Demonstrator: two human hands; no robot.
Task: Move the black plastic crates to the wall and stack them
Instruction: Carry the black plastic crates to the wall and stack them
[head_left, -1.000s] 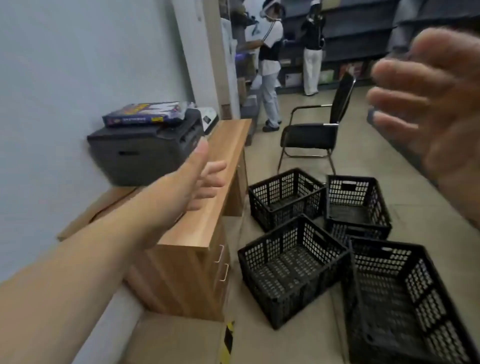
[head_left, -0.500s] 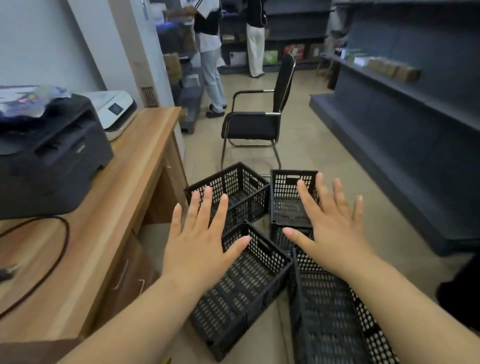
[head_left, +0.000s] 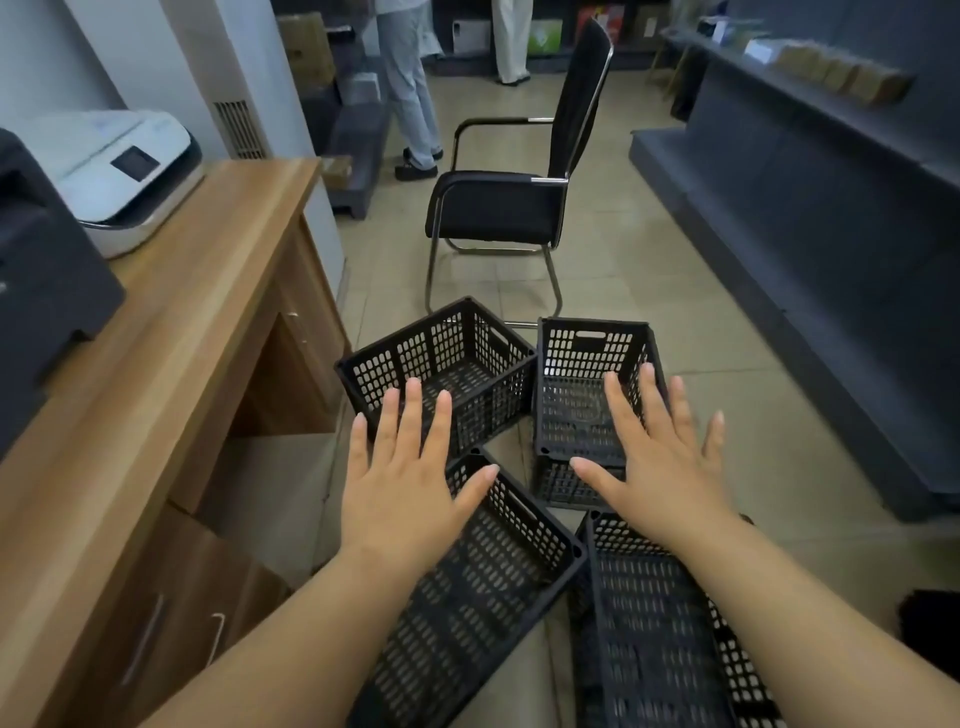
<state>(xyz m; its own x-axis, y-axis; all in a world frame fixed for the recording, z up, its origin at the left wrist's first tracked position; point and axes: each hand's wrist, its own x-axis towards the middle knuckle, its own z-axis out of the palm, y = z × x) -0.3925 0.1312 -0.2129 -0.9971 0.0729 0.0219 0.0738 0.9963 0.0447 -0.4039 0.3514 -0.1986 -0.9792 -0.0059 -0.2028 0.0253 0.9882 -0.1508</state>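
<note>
Fingers (head_left: 413, 410) of my left hand (head_left: 400, 488): straight, spread apart, palm down, holding nothing. Fingers (head_left: 652, 395) of my right hand (head_left: 660, 462): likewise splayed and empty. The left hand is held over the near-left crate (head_left: 493, 587), its fingertips overlapping the far-left crate (head_left: 415, 348). The right hand is over the far-right crate (head_left: 592, 343), its forearm crossing the near-right crate (head_left: 654, 623). All four black crates sit unstacked in a loose cluster on the tiled floor (head_left: 675, 291), beside the wooden desk (head_left: 171, 332). Beyond them stands a black chair (head_left: 498, 208). A white printer (head_left: 124, 166) rests on the desk, and dark shelving (head_left: 810, 208) lines the right.
</note>
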